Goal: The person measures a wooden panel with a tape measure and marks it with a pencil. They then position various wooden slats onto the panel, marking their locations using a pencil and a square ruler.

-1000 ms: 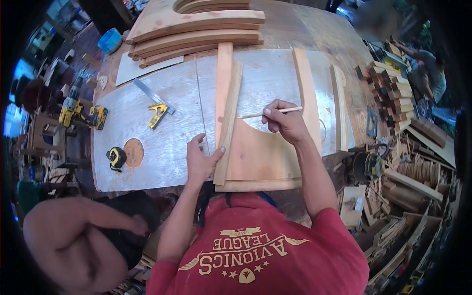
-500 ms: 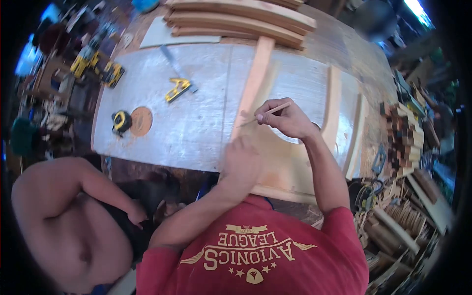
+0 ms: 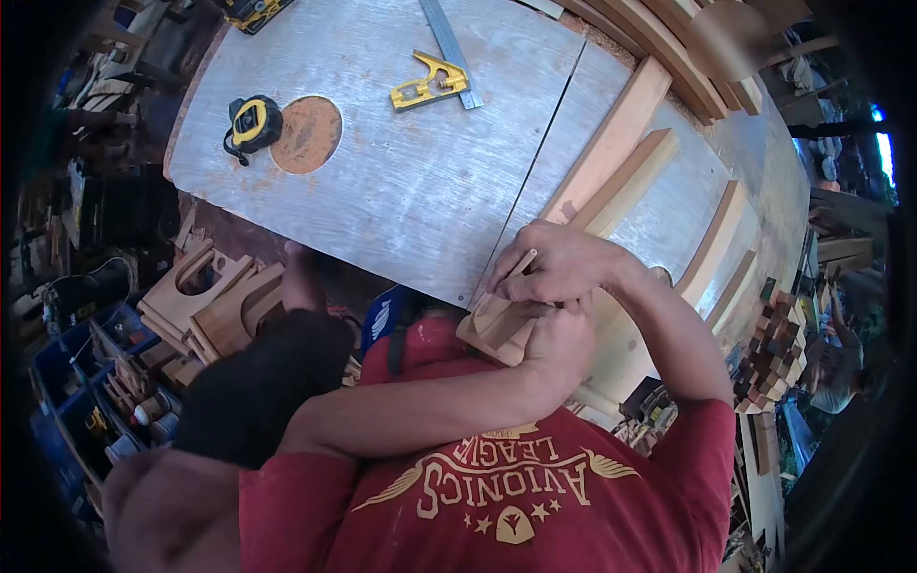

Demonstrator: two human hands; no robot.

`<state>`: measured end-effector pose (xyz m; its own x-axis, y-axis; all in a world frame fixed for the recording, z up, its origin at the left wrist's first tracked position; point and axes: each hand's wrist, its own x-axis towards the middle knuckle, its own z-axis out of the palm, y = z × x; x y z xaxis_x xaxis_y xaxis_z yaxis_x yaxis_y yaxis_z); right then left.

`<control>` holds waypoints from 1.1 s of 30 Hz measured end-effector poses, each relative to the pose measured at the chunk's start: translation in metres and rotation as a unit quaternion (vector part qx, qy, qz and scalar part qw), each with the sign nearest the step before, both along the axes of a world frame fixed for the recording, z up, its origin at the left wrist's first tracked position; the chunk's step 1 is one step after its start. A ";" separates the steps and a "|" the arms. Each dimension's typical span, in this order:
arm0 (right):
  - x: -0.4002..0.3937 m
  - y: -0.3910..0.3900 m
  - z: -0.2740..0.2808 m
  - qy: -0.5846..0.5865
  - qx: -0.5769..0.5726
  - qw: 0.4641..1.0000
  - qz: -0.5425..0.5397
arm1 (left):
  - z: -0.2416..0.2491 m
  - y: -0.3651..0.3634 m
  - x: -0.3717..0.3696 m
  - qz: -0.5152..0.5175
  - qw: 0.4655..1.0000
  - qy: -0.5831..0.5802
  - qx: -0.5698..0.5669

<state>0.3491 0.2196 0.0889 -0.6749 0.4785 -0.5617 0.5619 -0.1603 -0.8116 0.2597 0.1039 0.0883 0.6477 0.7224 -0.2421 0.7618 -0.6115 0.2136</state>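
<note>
Right hand [image 3: 562, 265] pinching a pencil [image 3: 522, 266], left hand [image 3: 562, 339] by wood [image 3: 485, 329], its grip hard to tell, tape [image 3: 253, 123] and square [image 3: 436, 84] past them, leftward

You worked in a dim, crowded workshop, with cool light glinting off the pale, greyish top of the table [image 3: 373, 181]. A thin dark seam [image 3: 541, 162] crossed it, and a round, sawdust-brown patch [image 3: 308, 136] marked its left part. Past the left edge you had dark brown floor [image 3: 227, 229] and, nearer, blue bins [image 3: 53, 382] full of odds and ends. Stacked wooden blocks [image 3: 772, 353] stood at your right. Beyond them the surroundings fell into shadow, broken at far right by a narrow bright strip of daylight [image 3: 885, 158].
</note>
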 end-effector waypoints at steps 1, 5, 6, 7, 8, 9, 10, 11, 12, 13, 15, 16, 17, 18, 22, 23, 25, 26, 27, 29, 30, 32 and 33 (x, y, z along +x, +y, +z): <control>0.000 0.000 -0.001 -0.005 0.002 1.000 -0.005 | 0.007 0.006 -0.004 -0.041 0.999 0.016 0.012; -0.003 0.004 -0.011 0.004 0.029 1.000 -0.002 | 0.014 0.016 -0.007 -0.089 0.996 0.031 0.002; -0.004 0.005 -0.012 0.013 0.037 0.999 0.005 | 0.014 0.016 -0.007 -0.096 0.995 0.030 -0.013; -0.004 0.006 -0.008 -0.005 0.018 1.000 0.007 | 0.015 0.017 -0.007 -0.104 0.994 0.029 -0.029; -0.005 0.009 -0.003 -0.023 0.000 1.000 0.008 | 0.015 0.016 -0.007 -0.102 0.994 0.030 -0.023; -0.005 0.011 0.001 -0.040 -0.017 0.999 0.011 | 0.015 0.015 -0.006 -0.099 0.994 0.031 -0.017; -0.005 0.011 -0.001 -0.031 -0.016 0.999 0.018 | 0.015 0.016 -0.005 -0.096 0.995 0.035 -0.011; -0.006 0.010 -0.007 -0.019 -0.015 0.999 0.024 | 0.015 0.017 -0.006 -0.097 0.995 0.032 -0.014; -0.007 0.009 -0.010 -0.007 -0.015 0.999 0.030 | 0.017 0.018 -0.006 -0.099 0.994 0.031 -0.018; -0.006 0.008 -0.010 -0.005 -0.007 1.000 0.019 | 0.017 0.018 -0.007 -0.100 0.994 0.029 -0.022; -0.001 0.007 -0.005 -0.008 0.012 1.000 -0.003 | 0.015 0.018 -0.008 -0.105 0.994 0.030 0.004; 0.004 0.010 -0.003 -0.020 0.016 1.000 0.009 | 0.013 0.018 -0.008 -0.107 0.994 0.028 0.018; 0.011 0.017 -0.001 -0.034 0.021 0.999 0.020 | 0.012 0.017 -0.006 -0.098 0.994 0.034 0.015; 0.018 0.023 0.001 -0.048 0.025 0.998 0.033 | 0.012 0.017 -0.005 -0.089 0.995 0.039 0.013; 0.047 0.046 0.028 -0.176 0.068 0.982 -0.014 | 0.000 0.011 0.000 -0.073 0.996 0.051 0.026; 0.055 0.053 0.029 -0.205 0.111 0.972 -0.015 | 0.003 0.014 -0.001 -0.088 0.994 0.054 0.017; 0.070 0.067 0.034 -0.264 0.193 0.945 -0.017 | 0.011 0.020 -0.004 -0.120 0.991 0.061 -0.004; 0.074 0.074 0.040 -0.287 0.212 0.934 -0.001 | 0.015 0.022 -0.004 -0.127 0.989 0.070 -0.010; 0.077 0.082 0.049 -0.310 0.231 0.922 0.014 | 0.018 0.024 -0.004 -0.134 0.988 0.079 -0.016; 0.081 0.089 0.057 -0.342 0.257 0.903 0.028 | 0.021 0.027 -0.004 -0.141 0.987 0.080 -0.022; 0.082 0.090 0.056 -0.351 0.264 0.898 0.026 | 0.020 0.026 -0.005 -0.140 0.987 0.073 -0.024; 0.075 0.087 0.058 -0.361 0.298 0.882 0.048 | 0.018 0.027 -0.007 -0.146 0.987 0.063 -0.034; 0.067 0.082 0.055 -0.387 0.309 0.867 0.059 | 0.018 0.029 -0.007 -0.151 0.986 0.058 -0.040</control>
<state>0.4158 0.3015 0.1439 -0.2756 0.8030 -0.5284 0.9591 0.2666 -0.0951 0.2523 0.1324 0.1059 0.7949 0.4766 -0.3756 0.5700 -0.7987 0.1928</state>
